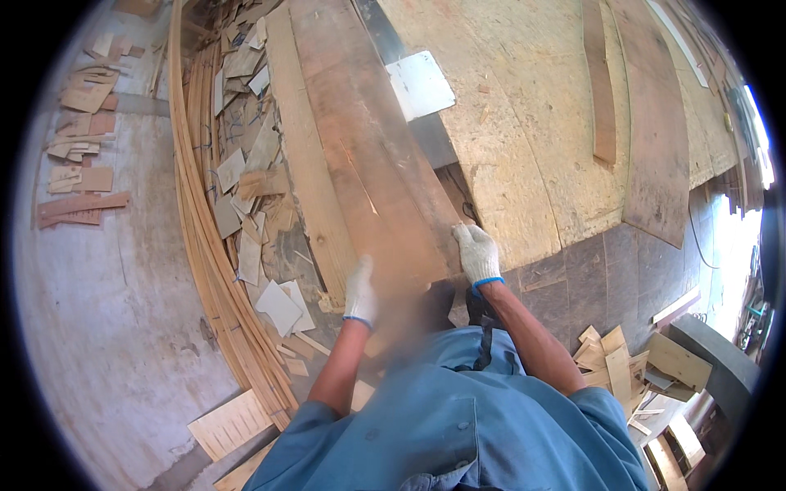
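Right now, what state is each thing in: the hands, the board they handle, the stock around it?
left hand: gloved, on the board's left edge
right hand: gloved, gripping the board's right edge
long reddish board: lying flat, near end held
pale plank: flat alongside, untouched
thin strips: bundled, bowed, on the floor
offcuts: scattered loose

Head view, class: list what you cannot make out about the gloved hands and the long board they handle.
- Near end of the long board: motion-blurred in the head view.
- Left hand: blurred, so its grip cannot be told.
- Right hand: fingers curl over the board's edge, fingertips hidden.
- Board's far end: cut off by the top edge.
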Motion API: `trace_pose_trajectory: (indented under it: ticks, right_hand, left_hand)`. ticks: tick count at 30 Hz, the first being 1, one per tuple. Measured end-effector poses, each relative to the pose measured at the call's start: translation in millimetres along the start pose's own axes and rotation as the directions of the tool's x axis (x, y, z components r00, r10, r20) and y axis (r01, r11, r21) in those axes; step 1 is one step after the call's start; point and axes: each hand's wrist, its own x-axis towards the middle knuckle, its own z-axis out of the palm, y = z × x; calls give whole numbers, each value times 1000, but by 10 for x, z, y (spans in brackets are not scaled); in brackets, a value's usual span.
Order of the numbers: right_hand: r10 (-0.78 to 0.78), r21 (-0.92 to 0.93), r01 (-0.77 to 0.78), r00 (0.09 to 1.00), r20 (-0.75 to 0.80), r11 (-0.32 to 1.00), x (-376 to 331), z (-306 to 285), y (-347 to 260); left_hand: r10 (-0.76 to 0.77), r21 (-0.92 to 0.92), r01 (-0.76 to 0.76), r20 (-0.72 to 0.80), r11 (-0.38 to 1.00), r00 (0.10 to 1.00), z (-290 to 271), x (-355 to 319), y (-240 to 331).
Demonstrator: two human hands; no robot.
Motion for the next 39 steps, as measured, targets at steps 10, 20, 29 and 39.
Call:
trace_pose_trajectory:
  ticks: [10, 20, 29, 39]
  right_hand:
    - [66, 45, -66, 998, 18, 997, 305, 128, -50]
    - [51, 70, -53, 998, 24, 996, 717, 253, -147]
    - [291, 263, -296, 955, 61, 918, 807, 200, -430]
    - [310, 286, -322, 947, 86, 903, 826, 145, -456]
  left_hand:
    - [85, 90, -84, -12, 992, 996, 5, 302, 126]
    - [118, -11, -118, -4, 993, 993, -66, 803, 230]
    - [108, -1, -108, -10, 994, 994, -20, 824, 397]
    - [138, 101, -136, -20, 986, 990, 40, 782, 432]
